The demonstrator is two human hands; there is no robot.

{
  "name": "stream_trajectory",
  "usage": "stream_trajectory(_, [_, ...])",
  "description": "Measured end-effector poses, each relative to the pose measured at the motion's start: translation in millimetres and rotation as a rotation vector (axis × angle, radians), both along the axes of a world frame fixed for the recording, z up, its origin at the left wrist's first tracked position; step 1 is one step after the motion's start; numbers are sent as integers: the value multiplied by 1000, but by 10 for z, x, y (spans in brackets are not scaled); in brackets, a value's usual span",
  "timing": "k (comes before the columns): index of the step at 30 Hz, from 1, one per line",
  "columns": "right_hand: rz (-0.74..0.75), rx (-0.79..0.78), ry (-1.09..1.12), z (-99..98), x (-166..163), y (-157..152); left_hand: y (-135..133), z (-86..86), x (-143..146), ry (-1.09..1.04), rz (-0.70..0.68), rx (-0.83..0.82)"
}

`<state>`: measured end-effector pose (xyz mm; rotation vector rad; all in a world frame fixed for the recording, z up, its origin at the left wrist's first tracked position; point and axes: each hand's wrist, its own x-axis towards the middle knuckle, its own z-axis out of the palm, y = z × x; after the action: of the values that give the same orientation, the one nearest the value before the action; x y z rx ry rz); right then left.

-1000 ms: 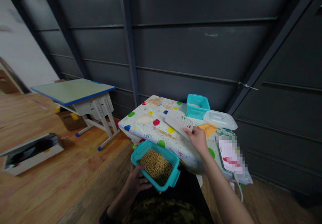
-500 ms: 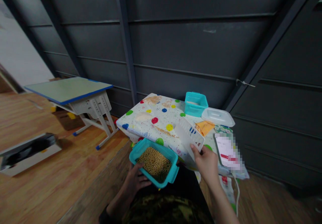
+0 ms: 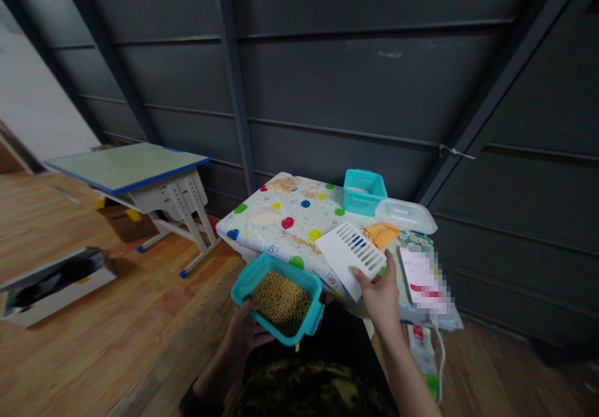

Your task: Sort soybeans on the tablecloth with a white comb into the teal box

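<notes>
The person's left hand (image 3: 247, 331) is curled under the near left corner of a teal container (image 3: 239, 291), fingers closed on its base and thumb on the rim. The container is held just below the front edge of the table (image 3: 262, 208), above the person's lap. It is filled with what look like soybeans (image 3: 281, 298), though the grains are too small to be sure.

The right hand (image 3: 381, 298) pinches the lower corner of a white slotted panel (image 3: 349, 256), thumb on top. The panel is tilted over the table's near edge, just right of the container.

Further back on the spotted tablecloth stand a second teal container (image 3: 364, 191), a clear lid (image 3: 405, 216) and an orange cloth (image 3: 380, 235).
</notes>
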<state>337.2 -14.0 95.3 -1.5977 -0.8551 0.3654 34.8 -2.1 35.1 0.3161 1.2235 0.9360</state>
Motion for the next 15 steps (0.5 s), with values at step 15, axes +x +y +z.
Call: stream_trajectory(15, [173, -25, 151, -105, -120, -5, -11, -42, -49, 35, -13, 91])
